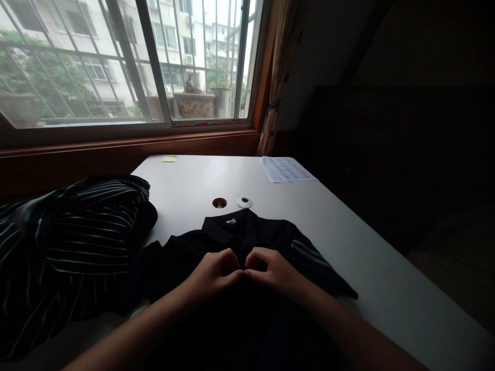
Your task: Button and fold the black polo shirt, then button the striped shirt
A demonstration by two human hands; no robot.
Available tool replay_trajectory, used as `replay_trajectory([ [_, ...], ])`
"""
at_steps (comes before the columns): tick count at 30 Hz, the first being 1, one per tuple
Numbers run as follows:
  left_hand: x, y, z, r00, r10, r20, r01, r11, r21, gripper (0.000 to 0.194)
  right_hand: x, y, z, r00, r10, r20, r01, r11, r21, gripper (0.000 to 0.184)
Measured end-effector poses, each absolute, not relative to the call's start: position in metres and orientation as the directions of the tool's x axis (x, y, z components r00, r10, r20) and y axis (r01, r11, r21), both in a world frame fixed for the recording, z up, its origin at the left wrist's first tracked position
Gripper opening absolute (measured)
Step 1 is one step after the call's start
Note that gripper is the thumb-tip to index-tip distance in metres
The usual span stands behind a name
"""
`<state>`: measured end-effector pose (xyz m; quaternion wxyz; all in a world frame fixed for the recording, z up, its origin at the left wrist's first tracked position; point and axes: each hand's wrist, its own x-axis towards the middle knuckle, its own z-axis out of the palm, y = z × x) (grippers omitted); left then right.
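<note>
A black collared shirt (270, 232) lies spread on the white table, collar toward the window. A small white label shows inside its collar, and pale stripes run along the sleeve on the right. My left hand (216, 270) is closed in a pinch at the shirt's front, below the collar. Mirroring it, my right hand (273, 269) pinches the same spot, so the fingertips of both hands meet. Shirt cloth seems to be between the fingers; whether a button is there is too dark to tell. The lower part of the shirt is lost in shadow.
Striped dark clothing (88, 242) is heaped at the left. On the white table (185, 190) are an open cable hole (219, 203), a white grommet cap (244, 202), a yellow sticky note (169, 159) and printed sheets (288, 169). A barred window (162, 62) stands behind.
</note>
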<state>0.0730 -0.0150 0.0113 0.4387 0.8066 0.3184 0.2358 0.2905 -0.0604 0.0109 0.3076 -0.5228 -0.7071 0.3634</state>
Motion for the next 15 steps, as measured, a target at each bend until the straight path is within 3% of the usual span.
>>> replay_trajectory([
  [15, 0.077, -0.0109, 0.0094, 0.665, 0.746, 0.038, 0.303, -0.316, 0.899, 0.009, 0.2919, -0.0615, 0.0078, -0.297, 0.951, 0.089, 0.521, 0.24, -0.819, 0.015],
])
